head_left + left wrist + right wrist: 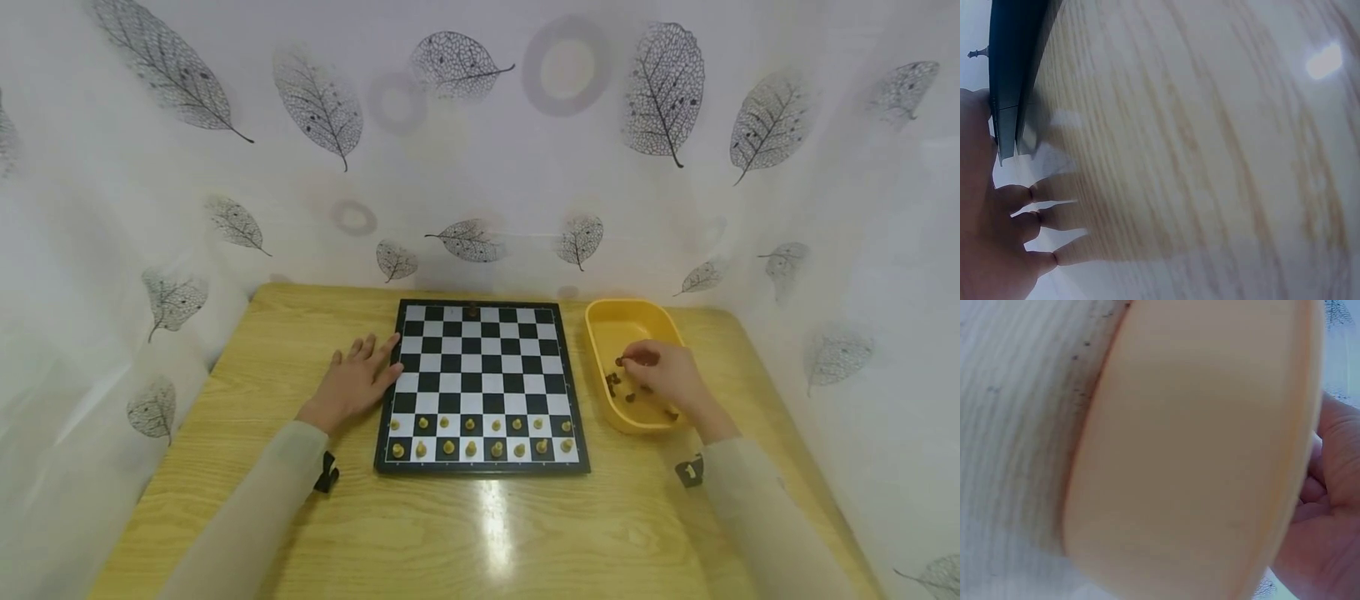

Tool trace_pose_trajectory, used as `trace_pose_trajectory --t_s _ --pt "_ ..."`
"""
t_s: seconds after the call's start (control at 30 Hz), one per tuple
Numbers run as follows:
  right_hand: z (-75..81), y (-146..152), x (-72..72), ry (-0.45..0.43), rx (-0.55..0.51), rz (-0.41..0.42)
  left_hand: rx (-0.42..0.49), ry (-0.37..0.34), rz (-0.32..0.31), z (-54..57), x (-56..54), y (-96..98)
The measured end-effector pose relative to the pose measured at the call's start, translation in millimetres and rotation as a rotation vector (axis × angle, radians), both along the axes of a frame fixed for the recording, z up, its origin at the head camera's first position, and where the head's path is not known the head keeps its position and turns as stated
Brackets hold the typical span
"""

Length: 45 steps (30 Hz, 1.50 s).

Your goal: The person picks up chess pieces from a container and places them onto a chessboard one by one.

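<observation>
A black-and-white chessboard (482, 367) lies on the table. Two rows of yellow chess pieces (470, 448) stand along its near side, and one dark brown chess piece (472, 311) is at the far edge. My left hand (352, 383) rests at the board's left side with fingers spread, thumb and forefinger touching the edge. Over the yellow tub (597, 354), my right hand (667, 375) pinches a small brown chess piece (619, 362) between thumb and fingers. Several more brown pieces (612, 382) lie inside. In the right wrist view the tub's wall (1185, 450) hides the fingertips.
The wooden table (315, 517) holds the board in the middle and the tub to its right. A pale curtain (480, 150) with a leaf print hangs behind and along both sides. Light glares off the tabletop in front of the board.
</observation>
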State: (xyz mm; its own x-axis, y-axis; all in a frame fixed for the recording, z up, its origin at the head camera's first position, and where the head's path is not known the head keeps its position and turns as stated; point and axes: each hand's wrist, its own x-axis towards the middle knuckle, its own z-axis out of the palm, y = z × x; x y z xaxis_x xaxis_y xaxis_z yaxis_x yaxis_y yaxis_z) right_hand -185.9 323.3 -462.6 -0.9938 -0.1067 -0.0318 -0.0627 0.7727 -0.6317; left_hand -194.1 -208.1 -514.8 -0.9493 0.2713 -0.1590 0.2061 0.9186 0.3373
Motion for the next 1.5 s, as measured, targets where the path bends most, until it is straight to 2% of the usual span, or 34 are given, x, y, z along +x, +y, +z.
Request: trace_pose_trajectory --t_s 0.47,0.67,0.8,1.03,1.27,1.5 --pt "28.7 -27 -8.3 0.062 -0.051 0.004 -0.005 -0.006 -0.001 2.5 0.8 1.3" --pt "34.7 -43 -11.7 0.074 -0.038 -0.009 -0.001 -0.009 -0.001 2.1 0.8 1.0" --pt "34.4 -53 -16.7 0.052 -0.035 -0.007 0.000 -0.007 0.000 1.4 0.9 1.2" --pt "29.6 -70 -31.0 0.086 -0.127 0.058 -0.001 -0.005 0.003 0.1 -0.4 0.6" --pt "20.8 -92 -51.7 0.106 -0.087 0.049 0.000 -0.017 0.003 -1.0 -0.9 0.0" --pt "17.3 -115 -68.3 0.107 -0.081 0.086 0.001 -0.014 -0.002 0.3 -1.0 -0.2"
